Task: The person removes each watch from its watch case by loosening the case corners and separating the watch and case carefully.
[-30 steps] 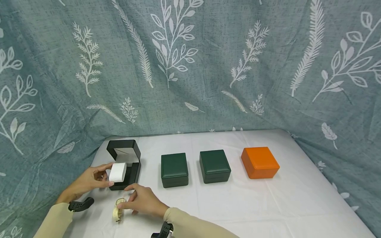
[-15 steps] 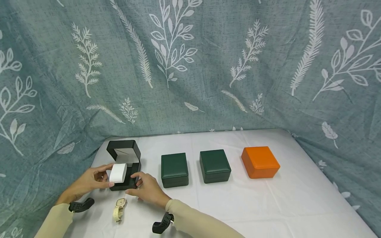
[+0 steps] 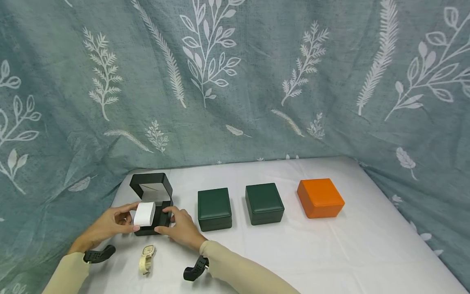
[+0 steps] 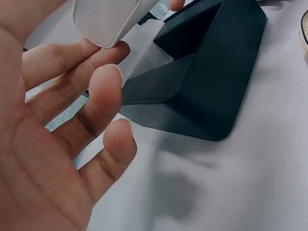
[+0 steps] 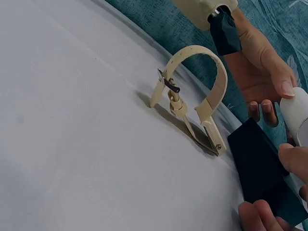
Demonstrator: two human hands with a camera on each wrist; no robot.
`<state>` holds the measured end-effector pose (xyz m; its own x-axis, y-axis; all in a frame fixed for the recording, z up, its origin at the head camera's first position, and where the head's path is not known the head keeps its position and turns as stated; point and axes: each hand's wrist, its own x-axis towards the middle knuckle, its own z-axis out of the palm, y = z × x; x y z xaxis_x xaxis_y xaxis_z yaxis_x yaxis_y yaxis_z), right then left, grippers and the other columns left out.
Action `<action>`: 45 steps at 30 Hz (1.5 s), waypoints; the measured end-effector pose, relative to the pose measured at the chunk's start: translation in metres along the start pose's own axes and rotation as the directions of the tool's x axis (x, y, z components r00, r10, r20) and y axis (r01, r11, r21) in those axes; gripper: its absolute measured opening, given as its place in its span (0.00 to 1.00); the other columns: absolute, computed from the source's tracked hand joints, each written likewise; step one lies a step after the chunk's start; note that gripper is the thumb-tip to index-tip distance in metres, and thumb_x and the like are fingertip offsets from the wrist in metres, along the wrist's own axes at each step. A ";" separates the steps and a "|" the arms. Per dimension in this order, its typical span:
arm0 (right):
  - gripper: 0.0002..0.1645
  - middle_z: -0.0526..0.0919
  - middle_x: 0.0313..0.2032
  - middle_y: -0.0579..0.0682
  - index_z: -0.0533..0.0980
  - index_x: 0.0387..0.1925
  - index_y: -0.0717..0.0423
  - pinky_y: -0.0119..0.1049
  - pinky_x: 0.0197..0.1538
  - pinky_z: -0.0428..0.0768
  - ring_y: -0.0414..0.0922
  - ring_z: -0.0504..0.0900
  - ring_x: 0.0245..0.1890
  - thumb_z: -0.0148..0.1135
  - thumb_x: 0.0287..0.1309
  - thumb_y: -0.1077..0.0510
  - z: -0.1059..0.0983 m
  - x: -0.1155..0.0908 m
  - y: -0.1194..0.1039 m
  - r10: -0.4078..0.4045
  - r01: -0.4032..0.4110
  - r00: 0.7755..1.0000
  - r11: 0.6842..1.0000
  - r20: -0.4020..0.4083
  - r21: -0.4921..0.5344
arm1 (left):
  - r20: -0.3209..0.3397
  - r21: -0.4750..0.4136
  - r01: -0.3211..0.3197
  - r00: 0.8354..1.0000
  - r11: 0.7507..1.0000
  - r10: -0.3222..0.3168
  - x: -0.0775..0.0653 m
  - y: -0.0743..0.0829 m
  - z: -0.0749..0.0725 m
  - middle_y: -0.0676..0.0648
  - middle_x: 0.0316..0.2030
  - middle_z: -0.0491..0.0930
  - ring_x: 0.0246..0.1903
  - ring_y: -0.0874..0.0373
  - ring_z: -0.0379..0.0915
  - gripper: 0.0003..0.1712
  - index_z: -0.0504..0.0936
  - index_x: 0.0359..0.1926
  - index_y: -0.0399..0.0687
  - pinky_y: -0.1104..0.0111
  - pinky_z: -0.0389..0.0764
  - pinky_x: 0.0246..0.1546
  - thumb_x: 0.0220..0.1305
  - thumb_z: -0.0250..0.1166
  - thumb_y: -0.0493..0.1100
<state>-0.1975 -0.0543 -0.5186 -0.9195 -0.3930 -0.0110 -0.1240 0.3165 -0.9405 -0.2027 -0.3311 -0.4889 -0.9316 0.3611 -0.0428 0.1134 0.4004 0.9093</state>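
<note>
My left hand [image 3: 108, 225] pinches a white watch cushion [image 3: 145, 214] between thumb and fingers, held over the left part of an open black watch box [image 3: 150, 179]. The box lid stands up at the back and shows a pale lining. My right hand [image 3: 183, 229] grips the front right of the box, thumb at the front edge and fingers at the right side. In the left wrist view the cushion [image 4: 108, 19] is apart from the dark box [image 4: 216, 91]. A cream-strapped wristwatch [image 3: 147, 259] lies in front of the box, its strap [image 5: 211, 57] buckled in a loop.
Two closed green boxes [image 3: 214, 208] [image 3: 264, 203] stand to the right of the black box. Farther right is a closed orange box [image 3: 320, 197]. A patterned teal curtain [image 3: 235, 81] hangs behind the white tablecloth [image 3: 279, 253].
My right hand has let go of the wristwatch, moved up to the black box and taken hold of its front right. The left hand still holds the cushion in place.
</note>
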 end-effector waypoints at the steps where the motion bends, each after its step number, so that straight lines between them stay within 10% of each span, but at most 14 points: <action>1: 0.36 0.73 0.45 0.49 0.73 0.67 0.41 0.31 0.30 0.77 0.41 0.81 0.20 0.76 0.59 0.45 0.001 0.001 0.000 0.008 -0.008 1.000 1.000 0.002 0.004 | -0.002 0.000 -0.001 1.000 1.000 0.001 -0.001 0.000 0.000 0.46 0.31 0.74 0.28 0.58 0.72 0.47 0.63 0.76 0.32 0.61 0.74 0.28 0.61 0.76 0.37; 45: 0.51 0.75 0.35 0.49 0.64 0.76 0.43 0.35 0.15 0.76 0.41 0.74 0.12 0.80 0.54 0.56 -0.009 0.024 0.004 0.043 -0.053 0.996 0.990 0.079 0.133 | 0.004 0.024 0.024 1.000 0.999 -0.024 0.009 0.000 0.004 0.45 0.34 0.73 0.31 0.60 0.70 0.49 0.59 0.77 0.30 0.64 0.73 0.27 0.62 0.75 0.40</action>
<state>-0.2234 -0.0545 -0.5200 -0.8916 -0.4459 -0.0782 -0.0243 0.2197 -0.9753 -0.2094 -0.3247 -0.4907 -0.9327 0.3545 -0.0663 0.0994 0.4293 0.8977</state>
